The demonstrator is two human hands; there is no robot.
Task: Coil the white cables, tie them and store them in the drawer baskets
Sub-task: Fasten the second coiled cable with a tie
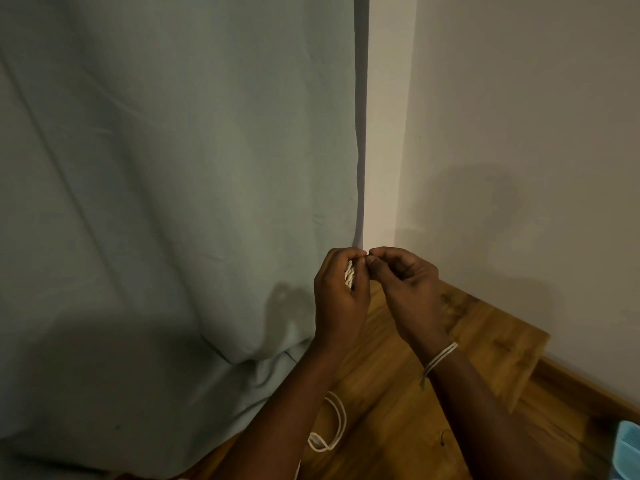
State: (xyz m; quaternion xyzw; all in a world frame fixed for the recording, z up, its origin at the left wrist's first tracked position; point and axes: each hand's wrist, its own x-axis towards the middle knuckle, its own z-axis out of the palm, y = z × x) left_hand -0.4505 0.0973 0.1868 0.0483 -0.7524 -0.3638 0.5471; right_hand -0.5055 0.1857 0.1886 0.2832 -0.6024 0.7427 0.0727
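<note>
Against a grey-green curtain (173, 202), above a wooden table (398, 393), the left hand (341, 296) grips a coiled white cable (349, 274) to keep its loops together while the right hand (405, 285) pinches closed beside it, apparently tying; a second cable (332, 427) lies on the table below.

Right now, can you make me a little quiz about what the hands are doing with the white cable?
1. True or false: the left hand holds a bunched white cable.
2. What hangs below the left arm, over the wooden top?
A) a loop of white cable
B) a pair of scissors
C) a red ribbon
3. Fill in: a thin pale band sits around the right ____.

Key:
1. True.
2. A.
3. Wrist. The right hand pinches its fingers next to the bunch.
</note>
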